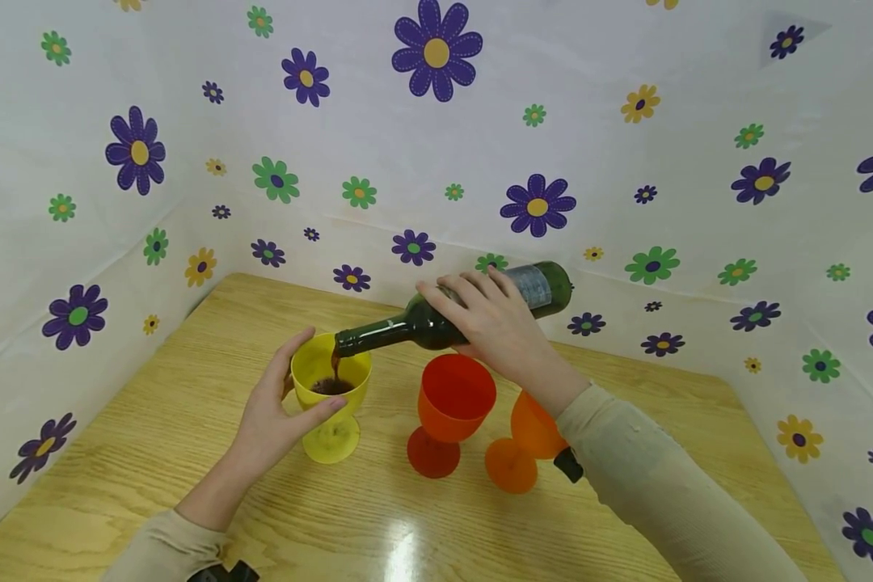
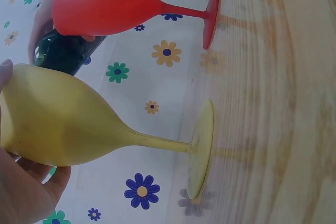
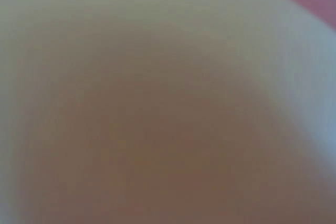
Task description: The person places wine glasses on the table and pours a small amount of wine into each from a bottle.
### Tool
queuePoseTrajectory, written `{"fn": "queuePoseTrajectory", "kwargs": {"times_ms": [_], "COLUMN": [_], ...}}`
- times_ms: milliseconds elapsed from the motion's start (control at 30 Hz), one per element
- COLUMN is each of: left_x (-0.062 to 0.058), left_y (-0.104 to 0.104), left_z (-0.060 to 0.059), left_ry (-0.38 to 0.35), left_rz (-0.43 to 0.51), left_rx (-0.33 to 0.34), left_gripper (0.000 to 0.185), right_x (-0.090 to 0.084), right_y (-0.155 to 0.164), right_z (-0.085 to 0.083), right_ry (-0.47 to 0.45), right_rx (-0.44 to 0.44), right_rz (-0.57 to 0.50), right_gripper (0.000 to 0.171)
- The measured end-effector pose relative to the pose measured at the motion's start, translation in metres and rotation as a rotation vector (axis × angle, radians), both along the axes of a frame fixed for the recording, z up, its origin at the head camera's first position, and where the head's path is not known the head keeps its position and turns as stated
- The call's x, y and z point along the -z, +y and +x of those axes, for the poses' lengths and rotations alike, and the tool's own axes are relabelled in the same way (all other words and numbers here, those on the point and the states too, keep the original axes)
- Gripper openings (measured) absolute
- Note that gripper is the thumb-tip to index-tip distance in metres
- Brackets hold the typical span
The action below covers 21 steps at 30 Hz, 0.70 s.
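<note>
The left hand's (image 1: 265, 420) grip curls round the yellow goblet (image 1: 331, 390), while the right hand (image 1: 493, 319) clasps the tilted green bottle (image 1: 415, 323).

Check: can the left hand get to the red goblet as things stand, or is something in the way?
Probably not right now. The left hand grips the yellow goblet while dark liquid pours in from the bottle held by the right hand. The red goblet stands just beyond; the tilted bottle's neck crosses above the gap.
</note>
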<state>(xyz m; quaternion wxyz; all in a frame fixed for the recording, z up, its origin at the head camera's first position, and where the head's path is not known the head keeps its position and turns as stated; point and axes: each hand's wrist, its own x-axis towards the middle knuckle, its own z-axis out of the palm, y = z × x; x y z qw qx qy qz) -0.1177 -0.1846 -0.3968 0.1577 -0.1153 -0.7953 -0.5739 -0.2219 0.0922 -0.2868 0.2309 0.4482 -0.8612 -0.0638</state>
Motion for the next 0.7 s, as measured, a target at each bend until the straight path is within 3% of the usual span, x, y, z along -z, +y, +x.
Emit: {"fn": "queuePoseTrajectory", "kwargs": {"times_ms": [700], "left_x": [0.0016], "left_y": [-0.0005], "left_z": [-0.001], "left_ry": [0.009], "left_rz": [-0.012], "left_rx": [-0.003], "left_gripper": [0.083], "right_x": [-0.0009], "right_y": [-0.0006], "right_z": [-0.0003], "right_ry": [0.01], "right_rx": [0.0], "right_rz": [0.003], "right_gripper": [0.09]}}
